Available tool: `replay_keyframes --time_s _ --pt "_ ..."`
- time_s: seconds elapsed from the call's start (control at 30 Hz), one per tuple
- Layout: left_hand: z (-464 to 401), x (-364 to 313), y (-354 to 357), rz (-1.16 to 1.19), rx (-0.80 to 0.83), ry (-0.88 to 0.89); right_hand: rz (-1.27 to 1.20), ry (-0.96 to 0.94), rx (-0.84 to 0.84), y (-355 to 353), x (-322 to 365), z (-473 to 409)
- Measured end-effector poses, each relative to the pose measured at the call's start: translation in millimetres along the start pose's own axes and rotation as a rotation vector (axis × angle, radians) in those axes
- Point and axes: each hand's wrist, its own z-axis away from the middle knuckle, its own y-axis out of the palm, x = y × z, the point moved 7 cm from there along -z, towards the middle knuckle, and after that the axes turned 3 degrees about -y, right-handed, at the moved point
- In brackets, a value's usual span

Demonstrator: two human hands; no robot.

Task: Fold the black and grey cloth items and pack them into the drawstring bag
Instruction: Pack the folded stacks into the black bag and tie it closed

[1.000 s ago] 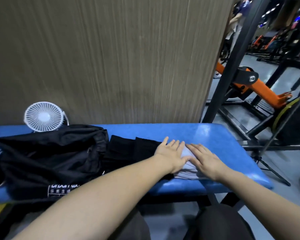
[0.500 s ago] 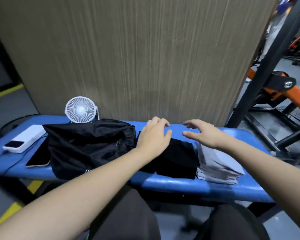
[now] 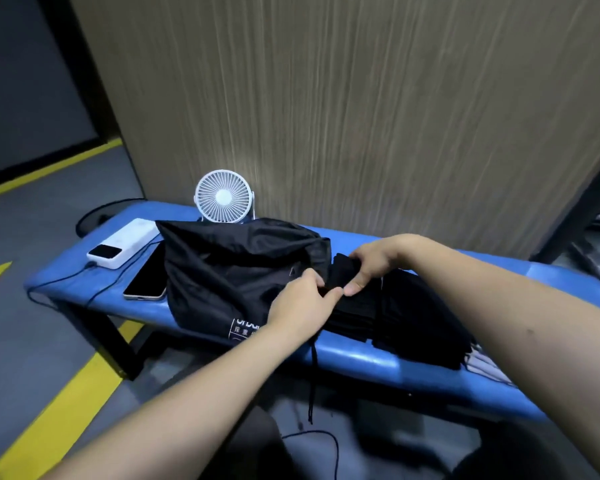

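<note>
Drawstring bag (image 3: 236, 271) lies centre frame on blue bench (image 3: 361, 362), mouth toward the right. Folded black cloth (image 3: 406, 313) stacked just right of it; grey cloth (image 3: 489, 370) barely shows at lower right, under the black. Left hand (image 3: 302, 303) pinches the bag's mouth edge; right hand (image 3: 374, 261) grips dark fabric there, bag or cloth unclear. Folding looks done; packing not begun. Phone (image 3: 146, 282), power bank (image 3: 123, 247), fan (image 3: 223, 196) upper left.

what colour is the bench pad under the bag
Blue; the bench pad shows clearly in the head view.
</note>
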Motion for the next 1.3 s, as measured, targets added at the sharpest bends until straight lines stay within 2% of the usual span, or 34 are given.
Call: replay_keyframes --time_s 0.13,0.3,0.53,0.7,0.8,1.0,1.13,1.3 --pt "-2.8 6.8 14.8 -0.037 0.122 -0.081 -0.061 0.029 0.176 10.9 6.5 0.9" --pt "-7.5 5.7 16.6 0.019 0.235 -0.111 -0.037 0.055 0.26 16.2 8.2 -0.9" --pt "-7.2 16.7 24.5 0.271 0.277 -0.138 -0.062 0.033 0.262 19.3 17.6 3.7" --pt "1.6 15.8 27.8 0.431 0.268 -0.103 -0.163 -0.087 0.269 21.6 21.9 10.1" --pt "5.8 10.0 25.5 0.551 0.333 -0.079 -0.195 -0.146 0.263 14.8 27.1 20.9" --pt "12.4 -4.6 -1.9 0.609 0.412 -0.026 -0.173 -0.237 0.287 -14.3 51.0 46.2" --pt "11.8 -14.5 -36.1 0.64 0.401 0.039 -0.164 -0.304 0.337 -36.2 71.0 58.6" --pt "-4.1 -12.2 -76.1 0.796 0.429 -0.005 -0.223 -0.384 0.281 -57.8 109.4 47.0"
